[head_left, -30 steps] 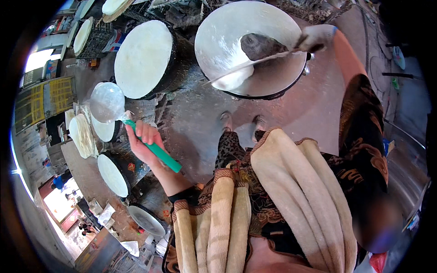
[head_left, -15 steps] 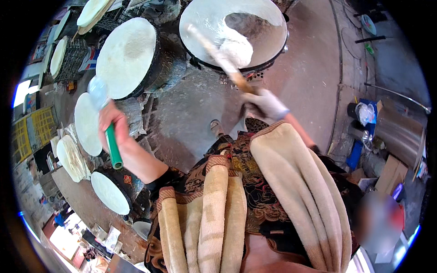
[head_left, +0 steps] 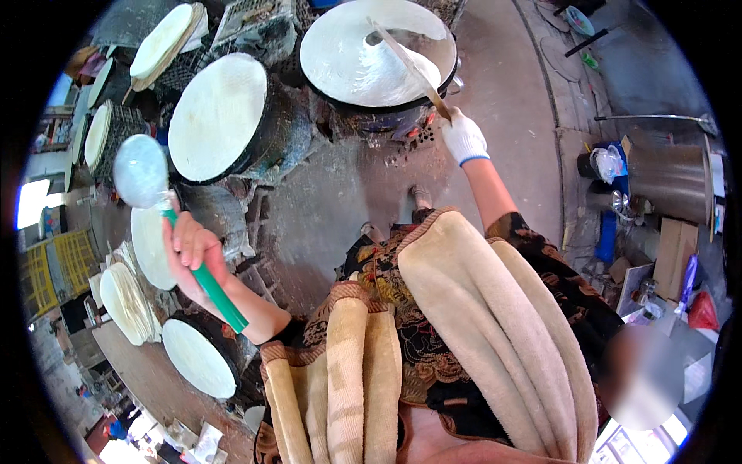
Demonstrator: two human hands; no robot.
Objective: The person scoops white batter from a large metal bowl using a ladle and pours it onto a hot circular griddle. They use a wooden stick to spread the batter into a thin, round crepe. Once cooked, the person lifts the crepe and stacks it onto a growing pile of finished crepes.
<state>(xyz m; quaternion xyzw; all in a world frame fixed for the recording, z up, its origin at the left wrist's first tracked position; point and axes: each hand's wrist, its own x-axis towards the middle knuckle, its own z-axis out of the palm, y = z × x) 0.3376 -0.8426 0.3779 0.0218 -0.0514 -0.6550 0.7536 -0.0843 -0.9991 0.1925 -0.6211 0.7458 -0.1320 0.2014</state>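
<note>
My left hand [head_left: 189, 247] is closed round the green handle [head_left: 222, 298] of a ladle with a shiny round head [head_left: 141, 170], held over the left side of the floor. My right hand [head_left: 464, 138], in a white glove with a blue cuff, grips a long, flat wooden stick [head_left: 417, 69] that reaches over a big round griddle [head_left: 325, 58] ahead of me. The griddle is largely coated in white batter, with a thicker white mass under the stick and a dark bare patch at its upper right. A folded beige towel [head_left: 464, 301] hangs over each side of my chest.
Round griddles topped with white sheets [head_left: 216, 116] stand along my left, among stacks of thin white rounds [head_left: 124, 301] and wire crates [head_left: 127, 127]. At the right are a steel cylinder [head_left: 665, 189], a bucket [head_left: 591, 166], cardboard [head_left: 672, 255] and a horizontal metal bar [head_left: 649, 117].
My right hand has moved leftward from the griddle's right edge, down toward me, then forward to near its front rim. The white coating covers more griddle. My left hand still holds the ladle.
</note>
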